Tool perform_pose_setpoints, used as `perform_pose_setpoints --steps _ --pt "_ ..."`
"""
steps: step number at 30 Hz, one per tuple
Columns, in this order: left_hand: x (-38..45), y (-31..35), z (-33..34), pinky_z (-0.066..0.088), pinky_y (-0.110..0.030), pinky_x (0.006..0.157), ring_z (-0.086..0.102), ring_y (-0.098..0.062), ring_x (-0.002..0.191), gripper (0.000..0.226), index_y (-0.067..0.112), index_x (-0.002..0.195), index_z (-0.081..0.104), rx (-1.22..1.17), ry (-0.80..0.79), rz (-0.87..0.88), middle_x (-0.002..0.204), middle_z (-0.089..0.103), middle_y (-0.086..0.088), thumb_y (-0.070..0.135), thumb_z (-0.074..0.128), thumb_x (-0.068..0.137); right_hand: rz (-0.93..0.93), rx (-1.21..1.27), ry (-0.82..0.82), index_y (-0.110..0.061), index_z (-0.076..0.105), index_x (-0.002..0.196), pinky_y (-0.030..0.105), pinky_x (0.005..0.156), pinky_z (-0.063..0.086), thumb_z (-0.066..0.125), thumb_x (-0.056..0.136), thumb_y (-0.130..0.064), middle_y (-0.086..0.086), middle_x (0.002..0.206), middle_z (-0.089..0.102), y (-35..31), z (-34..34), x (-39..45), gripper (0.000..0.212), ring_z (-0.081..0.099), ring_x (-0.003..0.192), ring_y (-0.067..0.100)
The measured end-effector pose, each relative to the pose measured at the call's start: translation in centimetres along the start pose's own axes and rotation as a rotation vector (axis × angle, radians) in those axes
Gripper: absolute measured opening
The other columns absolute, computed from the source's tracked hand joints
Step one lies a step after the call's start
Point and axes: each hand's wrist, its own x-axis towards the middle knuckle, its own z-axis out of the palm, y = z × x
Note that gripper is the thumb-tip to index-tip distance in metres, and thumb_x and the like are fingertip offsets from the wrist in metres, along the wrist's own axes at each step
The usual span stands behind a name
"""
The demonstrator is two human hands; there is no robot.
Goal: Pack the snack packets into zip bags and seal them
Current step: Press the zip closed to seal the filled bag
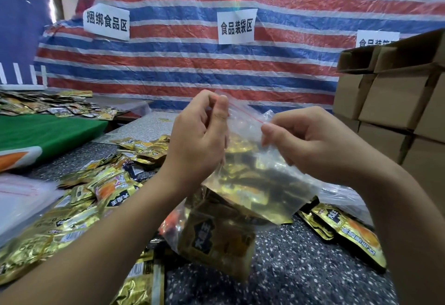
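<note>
A clear zip bag (243, 184) with a red seal strip hangs in the air above the table, filled with gold snack packets. My left hand (199, 131) pinches the bag's top at its left end. My right hand (303, 141) pinches the same top edge at the right end. The red strip runs between the two hands. Loose gold snack packets (101, 191) lie heaped on the speckled table (301, 268) under and left of the bag. More packets (349, 230) lie to the right.
A stack of flat clear zip bags (21, 198) lies at the left edge. Green cloth (48, 131) covers a neighbouring table with more packets (48, 105) behind. Cardboard boxes (397, 102) are stacked at the right. A striped tarp (192, 64) with paper signs hangs behind.
</note>
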Motion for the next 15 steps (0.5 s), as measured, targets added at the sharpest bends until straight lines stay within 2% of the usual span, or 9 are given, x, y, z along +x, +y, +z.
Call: perform_pose_setpoints --steps 4,8,15 --pt "-0.15 0.04 0.07 0.039 -0.028 0.038 0.050 -0.015 0.034 0.027 0.012 0.083 0.049 0.034 0.007 0.002 0.049 0.053 0.000 0.022 0.040 0.106 -0.020 -0.109 0.016 -0.021 0.071 0.078 0.014 0.043 0.029 0.054 0.097 -0.037 -0.016 0.047 0.047 0.27 0.06 -0.11 0.030 0.040 0.042 0.006" --pt "-0.22 -0.12 0.35 0.037 -0.026 0.037 0.051 -0.014 0.033 0.028 0.006 0.085 0.049 0.031 0.001 -0.016 0.050 0.055 -0.002 0.021 0.040 0.106 -0.009 -0.134 0.021 -0.021 0.069 0.077 0.018 0.045 0.031 0.054 0.098 -0.035 -0.017 0.051 0.050 0.58 -0.04 -0.07 0.029 0.041 0.045 0.008" --pt "-0.31 -0.50 0.28 0.038 -0.025 0.036 0.051 -0.012 0.034 0.025 0.014 0.084 0.051 0.037 -0.001 -0.002 0.052 0.057 -0.001 0.023 0.041 0.106 -0.006 -0.070 0.014 -0.014 0.068 0.077 0.014 0.043 0.029 0.058 0.098 -0.028 -0.015 0.051 0.048 0.81 0.16 -0.02 0.027 0.039 0.043 0.006"
